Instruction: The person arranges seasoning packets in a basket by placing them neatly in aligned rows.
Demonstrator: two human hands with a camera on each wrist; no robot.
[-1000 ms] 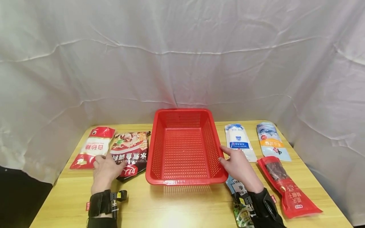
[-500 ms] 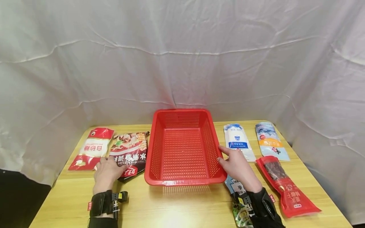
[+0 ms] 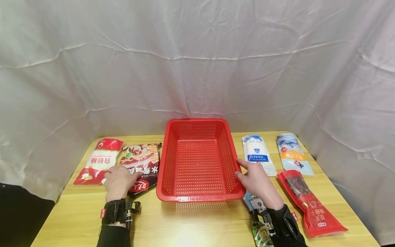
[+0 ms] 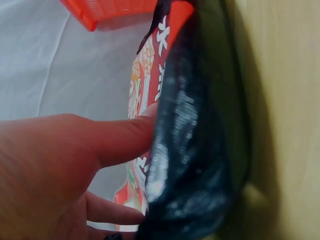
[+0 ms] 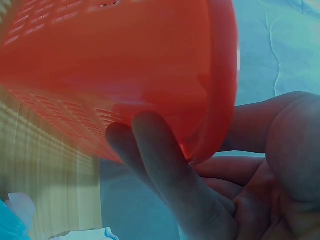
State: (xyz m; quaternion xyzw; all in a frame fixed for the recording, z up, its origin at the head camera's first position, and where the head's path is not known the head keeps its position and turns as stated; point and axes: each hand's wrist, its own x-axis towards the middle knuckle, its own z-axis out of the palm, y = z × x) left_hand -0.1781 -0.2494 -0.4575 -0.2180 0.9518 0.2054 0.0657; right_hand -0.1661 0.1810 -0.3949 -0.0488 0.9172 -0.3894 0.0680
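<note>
Red basket [image 3: 199, 161] in middle of wooden table [image 3: 191, 223], nothing inside.

Left of basket: left hand [image 3: 118, 181] pinching near edge of dark red pouch [image 3: 140, 164], thumb on top, fingers tucked under (edge lifted off table, maybe to get good hold).

Further left of basket: red and white bag [image 3: 98, 160].

Right wall of basket: right hand [image 3: 256, 180] holding rim, fingers [image 5: 160, 170] curled under, maybe to keep basket steady.

Right of basket: white pouch [image 3: 258, 154], blue pouch [image 3: 293, 154], long red pack [image 3: 308, 202].

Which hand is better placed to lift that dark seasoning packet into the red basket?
Left. The left hand already pinches the dark seasoning packet, its edge raised in the wrist view. The right hand is busy gripping the red basket at its right rim.
</note>
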